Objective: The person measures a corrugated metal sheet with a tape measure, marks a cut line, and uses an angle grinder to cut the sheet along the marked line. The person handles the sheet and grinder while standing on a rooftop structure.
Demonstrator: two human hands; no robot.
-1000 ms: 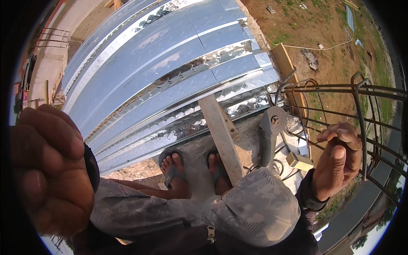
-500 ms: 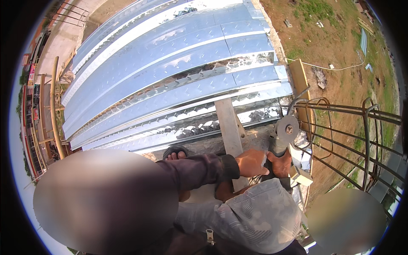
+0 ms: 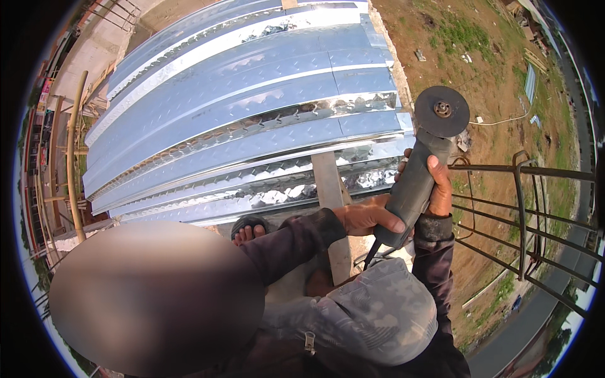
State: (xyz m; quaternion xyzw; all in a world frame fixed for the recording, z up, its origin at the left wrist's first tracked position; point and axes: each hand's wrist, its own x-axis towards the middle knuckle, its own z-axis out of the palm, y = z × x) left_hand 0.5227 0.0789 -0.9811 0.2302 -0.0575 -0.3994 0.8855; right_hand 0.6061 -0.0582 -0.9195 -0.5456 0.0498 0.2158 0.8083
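An angle grinder (image 3: pixel 408 200) with a dark grey body is held up in front of me, its round cutting disc (image 3: pixel 430 116) at the far upper end. My left hand (image 3: pixel 373 216) wraps round the rear of the body, thumb on top. Further up, my right hand (image 3: pixel 440 188) grips the right side near the head, with a few fingertips showing on the left side. A black power cord (image 3: pixel 370 253) hangs from the rear end. The disc is in the air, touching nothing, beyond the edge of the ribbed metal sheets (image 3: pixel 252 126).
A wooden plank (image 3: pixel 327 183) runs from the sheets toward my legs, beside my sandalled foot (image 3: pixel 249 230). On the right, a rebar cage (image 3: pixel 523 170) sticks out over the drop to bare ground (image 3: pixel 485 63). A wooden pole (image 3: pixel 74 151) stands at left.
The angle grinder has been lifted from low at the right edge, upward and forward. Both hands rose with it, the right now gripping near its head. My view has shifted slightly.
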